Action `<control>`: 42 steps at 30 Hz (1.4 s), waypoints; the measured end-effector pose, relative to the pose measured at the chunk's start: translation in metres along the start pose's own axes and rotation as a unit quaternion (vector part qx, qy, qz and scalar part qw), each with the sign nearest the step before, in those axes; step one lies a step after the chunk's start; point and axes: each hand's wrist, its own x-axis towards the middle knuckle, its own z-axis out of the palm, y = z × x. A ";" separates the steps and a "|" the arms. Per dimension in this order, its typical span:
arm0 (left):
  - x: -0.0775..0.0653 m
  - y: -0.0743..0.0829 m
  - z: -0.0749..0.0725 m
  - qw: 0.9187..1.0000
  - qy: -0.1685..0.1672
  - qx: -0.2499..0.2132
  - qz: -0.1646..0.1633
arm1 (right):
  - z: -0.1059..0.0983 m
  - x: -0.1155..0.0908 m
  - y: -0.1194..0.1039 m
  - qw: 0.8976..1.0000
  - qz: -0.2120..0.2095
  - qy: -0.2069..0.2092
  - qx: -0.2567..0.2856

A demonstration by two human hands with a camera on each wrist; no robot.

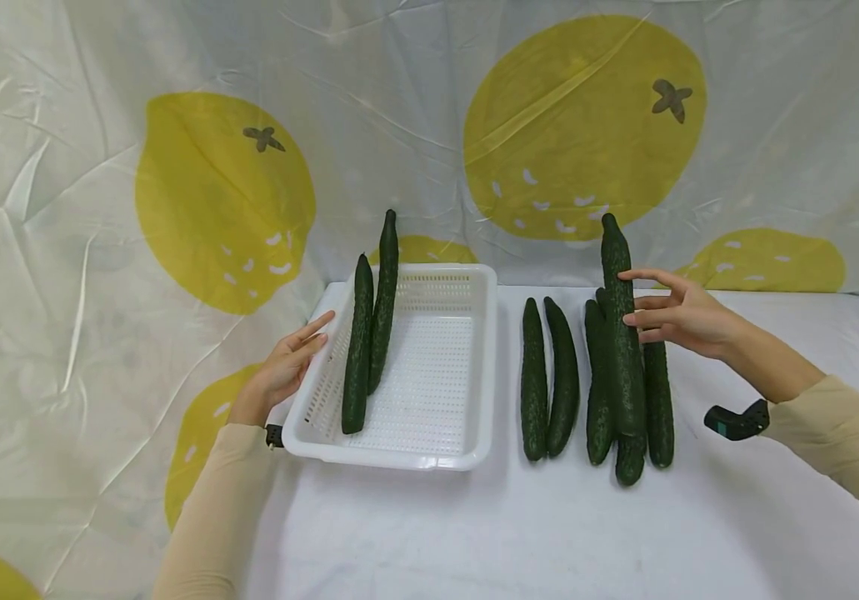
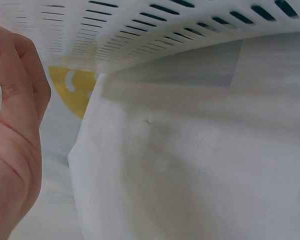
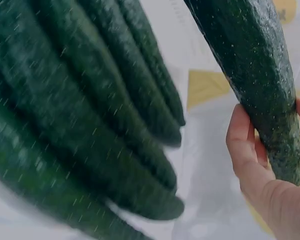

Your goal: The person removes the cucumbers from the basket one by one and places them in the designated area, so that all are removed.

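My right hand [image 1: 687, 317] pinches a dark green cucumber [image 1: 622, 350] between thumb and fingers near its upper end. In the right wrist view this held cucumber [image 3: 260, 75] is lifted apart from the others, with the fingers [image 3: 242, 145] around its end. Below it on the table lie more cucumbers [image 1: 657, 408], partly covered by it. My left hand [image 1: 282, 375] is at the left rim of a white plastic basket [image 1: 483, 367], its fingers extended; whether they touch the rim is hard to tell. Two cucumbers [image 1: 357, 350] lean side by side inside the basket's left part.
Between the basket and the held cucumber, two more cucumbers [image 1: 534, 383] lie side by side on the white tablecloth [image 1: 549, 533]. Behind the table hangs a pale sheet [image 1: 392, 125] printed with large yellow lemons, which also runs along the left side.
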 end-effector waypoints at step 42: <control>-0.001 0.002 0.002 1.000 -0.002 0.002 0.004 | -0.099 -0.079 0.061 0.998 0.033 0.038 -0.026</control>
